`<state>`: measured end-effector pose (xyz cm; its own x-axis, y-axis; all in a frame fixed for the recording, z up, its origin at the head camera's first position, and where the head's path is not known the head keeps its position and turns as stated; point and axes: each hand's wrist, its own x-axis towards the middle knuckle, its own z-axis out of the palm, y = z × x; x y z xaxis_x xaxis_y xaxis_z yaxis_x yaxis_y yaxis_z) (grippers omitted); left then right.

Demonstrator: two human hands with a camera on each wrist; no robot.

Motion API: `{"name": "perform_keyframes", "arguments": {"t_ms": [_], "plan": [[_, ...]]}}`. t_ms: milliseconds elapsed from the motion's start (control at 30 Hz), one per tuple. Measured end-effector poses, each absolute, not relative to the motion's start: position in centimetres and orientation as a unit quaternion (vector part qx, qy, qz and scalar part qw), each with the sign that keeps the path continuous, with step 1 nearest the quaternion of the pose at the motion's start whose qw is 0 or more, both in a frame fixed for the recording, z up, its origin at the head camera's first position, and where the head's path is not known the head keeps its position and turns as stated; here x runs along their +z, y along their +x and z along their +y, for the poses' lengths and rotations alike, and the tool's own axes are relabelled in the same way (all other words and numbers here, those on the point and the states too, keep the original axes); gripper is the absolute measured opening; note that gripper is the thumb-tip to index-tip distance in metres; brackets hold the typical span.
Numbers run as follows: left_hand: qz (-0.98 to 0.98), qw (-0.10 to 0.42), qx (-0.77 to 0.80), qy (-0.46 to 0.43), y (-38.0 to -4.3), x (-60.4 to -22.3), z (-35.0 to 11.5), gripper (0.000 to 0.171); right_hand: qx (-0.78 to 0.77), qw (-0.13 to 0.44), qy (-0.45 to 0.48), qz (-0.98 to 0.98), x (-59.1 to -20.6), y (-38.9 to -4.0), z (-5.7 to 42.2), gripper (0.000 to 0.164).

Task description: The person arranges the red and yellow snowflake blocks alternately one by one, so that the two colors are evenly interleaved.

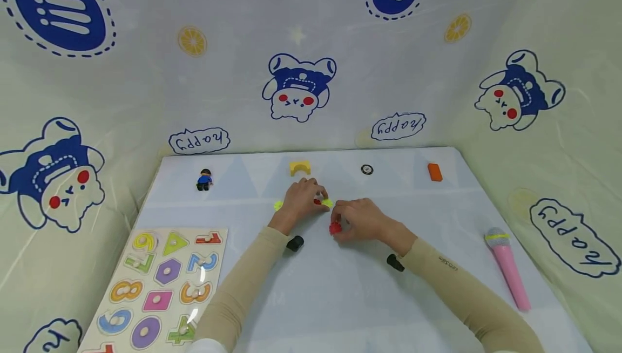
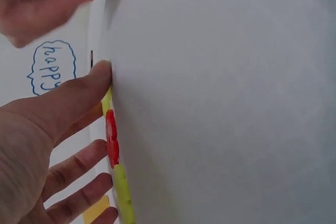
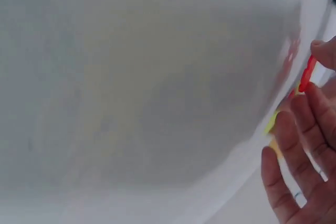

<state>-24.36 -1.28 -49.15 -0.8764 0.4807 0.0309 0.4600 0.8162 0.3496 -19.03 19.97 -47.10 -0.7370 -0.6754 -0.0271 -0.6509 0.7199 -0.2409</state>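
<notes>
My left hand [image 1: 302,201] pinches the end of a row of flat plastic pieces lying along the table. A yellow-green piece [image 1: 328,203] shows by its thumb and forefinger, with a red piece [image 2: 112,139] beside it in the row. Farther left, another yellow-green piece [image 1: 278,205] sticks out past the hand; its middle stretch is hidden by the fingers. Between thumb and forefinger, my right hand [image 1: 362,220] holds a separate red notched piece [image 1: 335,228], just right of and nearer than the row. In the right wrist view that red piece [image 3: 307,73] stands edge-on.
Along the table's back are a toy figure [image 1: 204,180], a yellow arch block [image 1: 299,168], a small wheel [image 1: 366,169] and an orange block [image 1: 434,172]. A puzzle board [image 1: 182,250] lies left, a pink microphone [image 1: 510,272] right. Black objects [image 1: 295,243] sit by both wrists.
</notes>
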Motion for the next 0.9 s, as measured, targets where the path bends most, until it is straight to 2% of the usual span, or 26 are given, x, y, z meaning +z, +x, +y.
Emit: {"name": "perform_keyframes", "arguments": {"t_ms": [200,333,600,900], "plan": [[0.954,0.021,0.169,0.248,-24.6,-49.2,-1.4,0.03,-0.109,0.041,-0.252,0.961,-47.2,-21.6,20.5,0.028],[0.954,0.019,0.169,0.248,-24.7,-49.4,-1.5,0.03,-0.126,0.035,-0.218,0.967,-47.4,-22.9,20.7,0.027],[0.954,0.021,0.173,0.244,-24.5,-49.3,-1.8,0.03,-0.146,0.06,-0.21,0.965,-47.6,-24.2,20.5,0.027],[0.953,0.027,0.175,0.246,-24.1,-49.0,-1.4,0.03,-0.164,0.073,-0.197,0.964,-47.8,-23.9,20.7,0.029]]}}
